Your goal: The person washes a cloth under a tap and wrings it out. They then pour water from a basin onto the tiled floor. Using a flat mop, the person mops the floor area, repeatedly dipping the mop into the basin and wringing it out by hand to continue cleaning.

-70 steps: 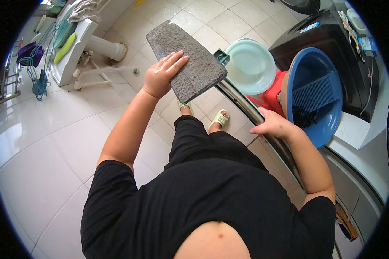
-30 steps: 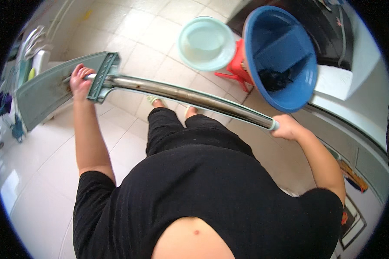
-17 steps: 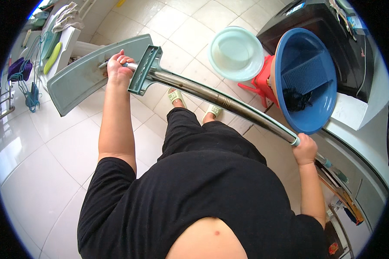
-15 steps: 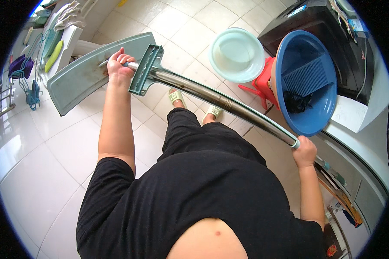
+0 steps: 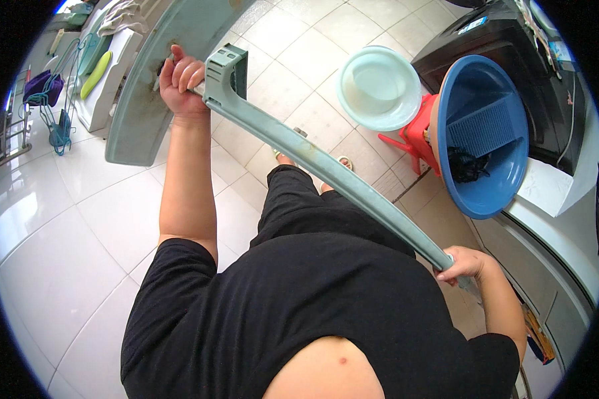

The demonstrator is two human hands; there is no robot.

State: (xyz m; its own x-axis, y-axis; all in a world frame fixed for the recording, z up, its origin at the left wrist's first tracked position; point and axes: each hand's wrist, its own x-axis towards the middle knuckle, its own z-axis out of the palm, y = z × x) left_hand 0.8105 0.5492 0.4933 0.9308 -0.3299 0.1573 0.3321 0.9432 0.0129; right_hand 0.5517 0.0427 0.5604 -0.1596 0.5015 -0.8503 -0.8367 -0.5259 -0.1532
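Observation:
Across my body slants a long grey-green pole (image 5: 313, 159) with a bracket (image 5: 225, 74) near its upper end. Beside that bracket is a large flat board (image 5: 134, 126) of the same colour, seemingly attached to the pole, with brownish stains on its surface. My left hand (image 5: 183, 83) wraps round the pole's upper end, between bracket and board, with one finger raised. At the lower right, my right hand (image 5: 464, 263) grips the pole's other end. Parts of the joint behind my left hand are hidden.
To the right, a blue basin (image 5: 506, 179) with a ribbed washboard and something black inside rests by a red stool (image 5: 419, 136). A pale green basin (image 5: 379, 86) is next to it. Hangers (image 5: 50, 110) hang at left. A black appliance (image 5: 546, 86) stands at far right.
The pole has rolled, so its grey-green side shows instead of the metal tube. The board has swung upward in view. My right hand has moved lower, and its end of the pole has dropped.

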